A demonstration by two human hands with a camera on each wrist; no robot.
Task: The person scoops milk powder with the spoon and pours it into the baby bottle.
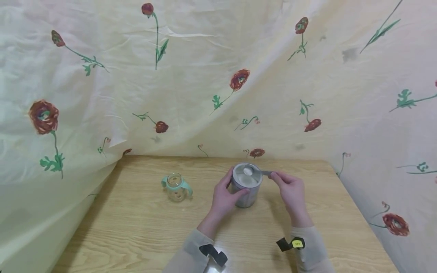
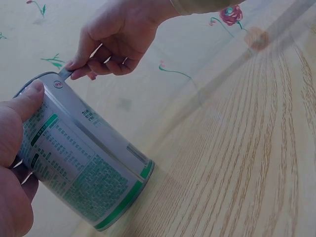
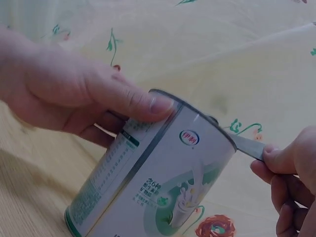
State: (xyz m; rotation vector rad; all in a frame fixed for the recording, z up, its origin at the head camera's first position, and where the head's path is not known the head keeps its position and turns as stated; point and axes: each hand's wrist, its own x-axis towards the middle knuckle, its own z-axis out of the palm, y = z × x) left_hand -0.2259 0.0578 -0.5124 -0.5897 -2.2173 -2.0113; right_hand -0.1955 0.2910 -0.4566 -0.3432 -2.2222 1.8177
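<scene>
A milk powder can [image 1: 246, 198] stands on the wooden table, its lid off and pale powder inside. My left hand [image 1: 223, 197] grips it around the side, thumb near the rim. Green and white printing covers the can [image 2: 94, 163] in the left wrist view. My right hand [image 1: 291, 191] pinches the handle of a metal spoon [image 1: 266, 173] from the right. The spoon's bowl lies within the can's mouth, apparently with white powder in it. In the right wrist view only the spoon's handle [image 3: 249, 147] shows clearly, crossing the rim; the can hides the bowl.
On the table [image 1: 143, 227], left of the can, stands a clear bottle [image 1: 176, 194] with two mint-green handles and an open top. A flower-patterned cloth [image 1: 191, 94] hangs behind the table and along both sides.
</scene>
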